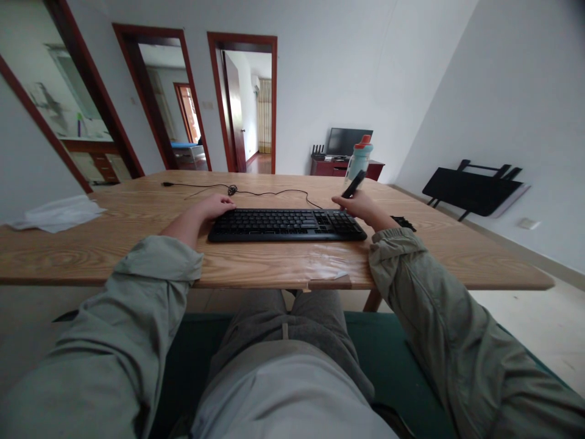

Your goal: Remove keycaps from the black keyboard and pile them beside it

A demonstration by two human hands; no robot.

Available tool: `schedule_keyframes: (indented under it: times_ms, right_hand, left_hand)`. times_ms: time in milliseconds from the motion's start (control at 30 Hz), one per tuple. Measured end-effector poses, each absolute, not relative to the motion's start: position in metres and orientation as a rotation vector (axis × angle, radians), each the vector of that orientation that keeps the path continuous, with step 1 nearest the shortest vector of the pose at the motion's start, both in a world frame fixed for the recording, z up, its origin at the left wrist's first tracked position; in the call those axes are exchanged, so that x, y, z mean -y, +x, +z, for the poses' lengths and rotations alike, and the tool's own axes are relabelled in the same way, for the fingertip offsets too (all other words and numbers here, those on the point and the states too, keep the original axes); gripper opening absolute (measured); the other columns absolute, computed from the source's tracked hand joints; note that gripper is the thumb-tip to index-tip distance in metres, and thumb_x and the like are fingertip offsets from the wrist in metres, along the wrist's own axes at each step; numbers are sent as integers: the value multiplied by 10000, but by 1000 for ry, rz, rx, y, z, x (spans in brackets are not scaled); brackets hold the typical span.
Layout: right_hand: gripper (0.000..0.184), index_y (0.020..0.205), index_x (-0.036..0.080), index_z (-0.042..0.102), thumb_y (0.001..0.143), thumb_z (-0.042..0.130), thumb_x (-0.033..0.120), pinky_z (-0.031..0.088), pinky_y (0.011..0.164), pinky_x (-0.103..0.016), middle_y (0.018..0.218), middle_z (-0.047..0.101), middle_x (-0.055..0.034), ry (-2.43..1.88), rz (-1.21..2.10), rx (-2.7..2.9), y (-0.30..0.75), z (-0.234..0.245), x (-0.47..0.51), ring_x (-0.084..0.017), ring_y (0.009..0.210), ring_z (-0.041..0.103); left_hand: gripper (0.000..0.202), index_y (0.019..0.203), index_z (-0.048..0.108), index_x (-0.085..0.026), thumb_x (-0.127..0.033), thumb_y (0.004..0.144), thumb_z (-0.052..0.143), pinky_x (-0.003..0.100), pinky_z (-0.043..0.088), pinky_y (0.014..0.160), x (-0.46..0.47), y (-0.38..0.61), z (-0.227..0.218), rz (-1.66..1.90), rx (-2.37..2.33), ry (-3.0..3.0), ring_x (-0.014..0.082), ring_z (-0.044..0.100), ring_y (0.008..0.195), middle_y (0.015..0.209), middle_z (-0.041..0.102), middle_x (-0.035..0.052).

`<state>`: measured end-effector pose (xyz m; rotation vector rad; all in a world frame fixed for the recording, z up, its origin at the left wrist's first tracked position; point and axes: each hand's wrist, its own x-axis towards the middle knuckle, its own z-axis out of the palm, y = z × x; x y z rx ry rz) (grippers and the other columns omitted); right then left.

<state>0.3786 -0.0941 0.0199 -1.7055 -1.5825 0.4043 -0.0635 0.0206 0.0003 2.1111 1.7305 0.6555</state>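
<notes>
A black keyboard (286, 224) lies on the wooden table (256, 259) in front of me. My left hand (214, 206) rests at the keyboard's far left corner, fingers curled loosely against its edge. My right hand (361, 206) hovers over the keyboard's right end, closed around a slim black object (354, 183) that sticks up and away from me. A pale blue bottle with an orange cap (360, 157) stands just behind that hand. A thin black cable (256, 192) runs from the keyboard's back toward the far left.
A white cloth or plastic sheet (59, 213) lies at the table's left edge. A small black item (404, 223) sits right of the keyboard. A folded black table (473, 189) leans on the right wall. Doorways and a TV stand (345, 164) are beyond.
</notes>
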Motion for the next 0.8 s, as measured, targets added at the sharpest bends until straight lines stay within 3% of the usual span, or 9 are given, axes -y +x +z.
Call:
schedule_keyframes:
  times_ms: [200,400,567,800]
  right_hand:
    - [279,855,166,615,1015,608,394,379,448,-244,763,661,-54,-1660,555,1484,380,18,101,-104,508,478]
    - [380,742,186,574,1013,622,447,353,424,-236,551,500,11,-1711,535,1575,383,19,106,-109,466,451]
    - [131,933,180,681,921,722,304,359,428,-216,714,637,-7,-1536,646,1639,388,14,103,-98,503,499]
    - [165,986,189,710,945,685,347,374,456,-219,796,681,-10,-1492,620,1611,374,12,104,-89,514,482]
  left_hand:
    - [265,821,768,-221,-461,729,703,373,570,825,-24,-66,-3,659,-1669,2134,289,708,911,896,782,67]
    - [305,831,765,-211,-491,719,719,384,571,829,-26,-67,-3,640,-1664,2153,295,700,908,887,777,74]
    - [317,850,767,-204,-492,727,718,357,568,833,-23,-66,-2,638,-1672,2153,283,696,921,898,783,68]
    - [271,795,775,-240,-483,688,719,381,577,854,-23,-66,-1,660,-1688,2133,321,720,968,907,795,69]
